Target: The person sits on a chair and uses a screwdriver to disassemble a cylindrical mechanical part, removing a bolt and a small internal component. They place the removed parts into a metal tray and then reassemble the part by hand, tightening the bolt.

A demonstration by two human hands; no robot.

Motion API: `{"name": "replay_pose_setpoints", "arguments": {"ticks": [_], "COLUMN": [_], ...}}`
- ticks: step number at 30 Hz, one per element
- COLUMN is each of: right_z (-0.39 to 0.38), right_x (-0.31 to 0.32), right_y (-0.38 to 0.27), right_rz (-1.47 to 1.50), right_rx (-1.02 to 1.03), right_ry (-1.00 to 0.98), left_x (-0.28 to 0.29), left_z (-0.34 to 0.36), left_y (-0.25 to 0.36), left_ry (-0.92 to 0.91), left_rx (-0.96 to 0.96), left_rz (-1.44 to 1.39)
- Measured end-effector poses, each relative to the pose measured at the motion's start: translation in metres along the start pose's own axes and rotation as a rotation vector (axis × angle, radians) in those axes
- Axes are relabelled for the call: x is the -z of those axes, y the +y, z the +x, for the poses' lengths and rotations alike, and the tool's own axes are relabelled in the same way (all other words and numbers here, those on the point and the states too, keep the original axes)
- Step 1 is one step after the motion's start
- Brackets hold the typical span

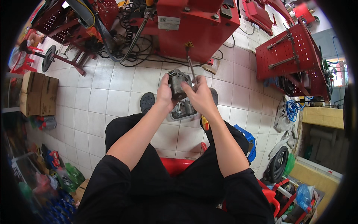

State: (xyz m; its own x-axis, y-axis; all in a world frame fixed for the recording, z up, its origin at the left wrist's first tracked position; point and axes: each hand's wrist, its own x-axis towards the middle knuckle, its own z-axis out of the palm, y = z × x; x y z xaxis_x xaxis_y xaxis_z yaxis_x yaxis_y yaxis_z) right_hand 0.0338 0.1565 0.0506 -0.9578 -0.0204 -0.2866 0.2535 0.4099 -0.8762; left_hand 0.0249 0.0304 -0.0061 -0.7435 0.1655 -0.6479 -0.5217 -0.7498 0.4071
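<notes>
Nearest the lens: black clothing (175, 209), below the 2 hands. Left hand (164, 91): wrapped on the left side of a grey metal cylinder (178, 87), which sits between the 2 hands, raised. Beneath them: a tray (182, 118) bearing metal parts (188, 108). Right hand (201, 97): thumb against the cylinder, fingers seemingly closed on a screwdriver (191, 67), shaft pointing away; yellow handle below this hand. Judgement: left palm should carry the weight, right thumb only steady; keep the cylinder above the tray and the tip clear of the left fingers.
</notes>
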Motion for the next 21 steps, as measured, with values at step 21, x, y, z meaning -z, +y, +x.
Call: {"name": "replay_pose_setpoints", "arguments": {"ticks": [21], "right_z": [-0.025], "right_x": [0.009], "right_y": [-0.022], "right_rz": [-0.036], "right_rx": [0.007], "right_ry": [-0.327], "left_x": [0.016], "left_z": [0.013], "left_y": [0.048], "left_ry": [0.106], "left_rx": [-0.246], "left_rz": [-0.197]}}
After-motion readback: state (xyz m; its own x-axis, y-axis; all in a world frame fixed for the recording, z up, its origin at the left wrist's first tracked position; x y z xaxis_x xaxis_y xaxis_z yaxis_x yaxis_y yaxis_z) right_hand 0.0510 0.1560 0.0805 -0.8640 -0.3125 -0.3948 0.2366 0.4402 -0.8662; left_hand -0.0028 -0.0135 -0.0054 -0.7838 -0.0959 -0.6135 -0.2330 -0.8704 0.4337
